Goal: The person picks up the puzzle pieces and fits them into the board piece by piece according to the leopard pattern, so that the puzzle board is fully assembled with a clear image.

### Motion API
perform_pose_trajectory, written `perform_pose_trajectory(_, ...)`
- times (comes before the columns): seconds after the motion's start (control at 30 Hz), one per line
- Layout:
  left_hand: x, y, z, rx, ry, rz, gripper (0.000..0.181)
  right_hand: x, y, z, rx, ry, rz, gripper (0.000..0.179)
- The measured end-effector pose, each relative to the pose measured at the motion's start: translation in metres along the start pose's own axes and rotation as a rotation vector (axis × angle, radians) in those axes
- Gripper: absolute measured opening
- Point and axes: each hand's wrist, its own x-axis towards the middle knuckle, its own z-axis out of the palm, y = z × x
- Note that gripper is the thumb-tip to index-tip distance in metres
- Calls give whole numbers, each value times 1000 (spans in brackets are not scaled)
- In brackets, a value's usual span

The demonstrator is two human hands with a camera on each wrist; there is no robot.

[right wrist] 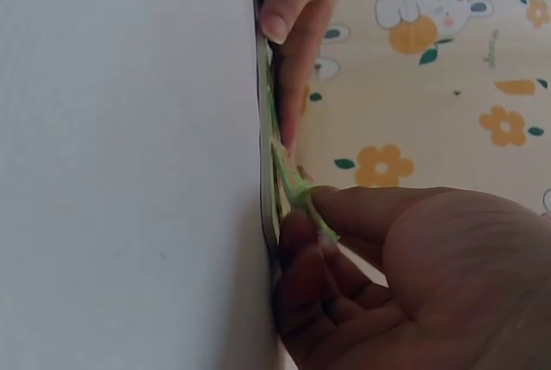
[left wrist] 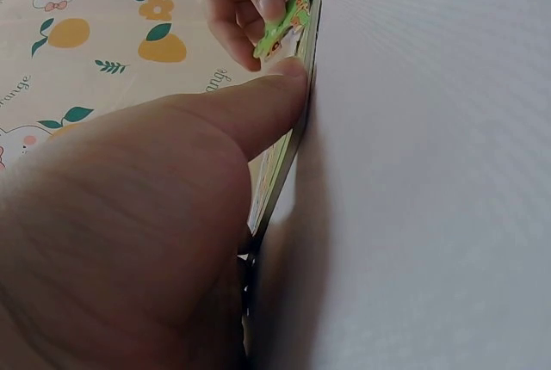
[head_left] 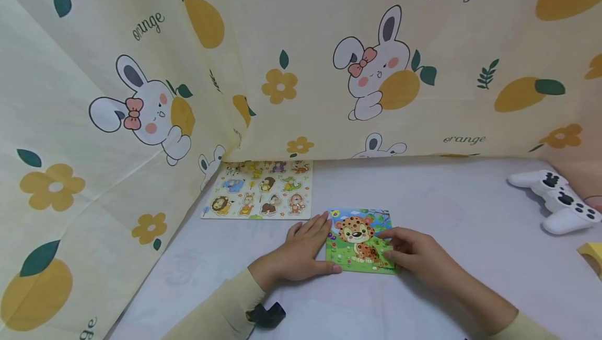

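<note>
A small square jigsaw puzzle (head_left: 354,231) with a cartoon leopard on green grass lies on the white table. My left hand (head_left: 303,254) rests along its left side, fingers straight, with the thumb on the lower left corner. At the puzzle's right side, my right hand (head_left: 418,250) pinches a puzzle piece (left wrist: 288,27) between thumb and fingers. That green piece with orange spotted patches is tilted up at an angle over the board, as the right wrist view also shows of the piece (right wrist: 293,182).
Behind the left hand lies a board of animal pictures (head_left: 263,199), its far edge under the hanging cloth (head_left: 301,68). A white game controller (head_left: 559,201) sits at the right, with a yellow object (head_left: 591,254) nearer at the table's right side.
</note>
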Motion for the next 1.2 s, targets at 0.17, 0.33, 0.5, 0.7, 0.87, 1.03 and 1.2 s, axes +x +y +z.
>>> perform_pose_trajectory(0.17,0,-1,0,-5,1,1,110,1,-1,4,-146,17,-16,41)
perform_pose_trajectory(0.33,-1,-1,0,-10,3,5,110,1,-1,6,-223,12,-1,45)
perform_pose_trajectory(0.5,0,-3,0,-13,1,4,111,1,0,7,-280,-1,-15,42)
perform_pose_trajectory(0.7,0,-3,1,-8,2,3,111,0,-1,9,-302,15,-28,36)
perform_pose_trajectory(0.87,-1,-2,1,-8,3,6,111,-1,0,9,-327,40,-36,27)
perform_pose_trajectory(1.03,0,-2,2,-9,4,4,111,-2,1,7,-356,30,-33,23)
perform_pose_trajectory(1.2,1,-2,3,-15,-1,-7,111,-4,0,3,-386,8,-39,26)
